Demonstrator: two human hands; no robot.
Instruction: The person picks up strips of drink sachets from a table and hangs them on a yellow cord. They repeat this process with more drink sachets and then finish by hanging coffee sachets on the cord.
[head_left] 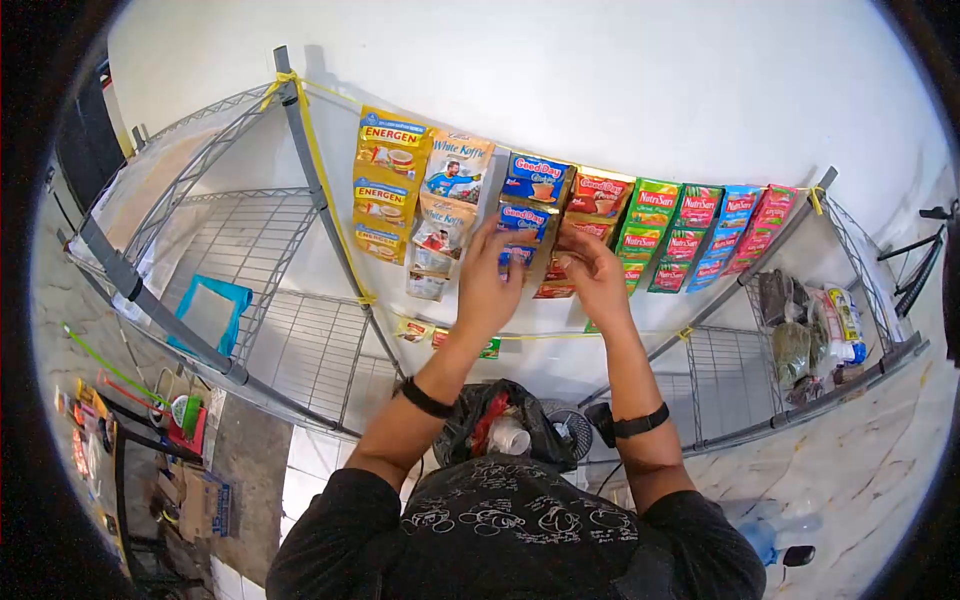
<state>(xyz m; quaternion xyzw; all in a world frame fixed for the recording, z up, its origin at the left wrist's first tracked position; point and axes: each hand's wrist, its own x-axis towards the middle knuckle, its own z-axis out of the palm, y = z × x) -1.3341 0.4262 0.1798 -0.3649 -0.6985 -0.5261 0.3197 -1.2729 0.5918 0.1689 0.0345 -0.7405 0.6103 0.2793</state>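
Observation:
A strip of blue Good Day coffee sachets (541,180) hangs from the yellow line in front of me. My left hand (493,280) is at its lower left, fingers bent over the bottom sachets. At the strip's right edge, my right hand (597,278) has its fingers curled in, overlapping the neighbouring red Good Day strip (601,193). The fingertips of both hands are partly hidden. Left of them hang White Koffie sachets (458,170) and yellow Energen sachets (388,195). To the right are green NutriSari sachets (655,203), with red, blue and pink strips beyond.
Grey wire racks stand on both sides; the left rack (290,240) holds a turquoise item (213,312), the right holds bagged goods (812,330). A lower line carries small sachets (412,329). Below my hands sits a black plastic bag (540,425) with a cup inside.

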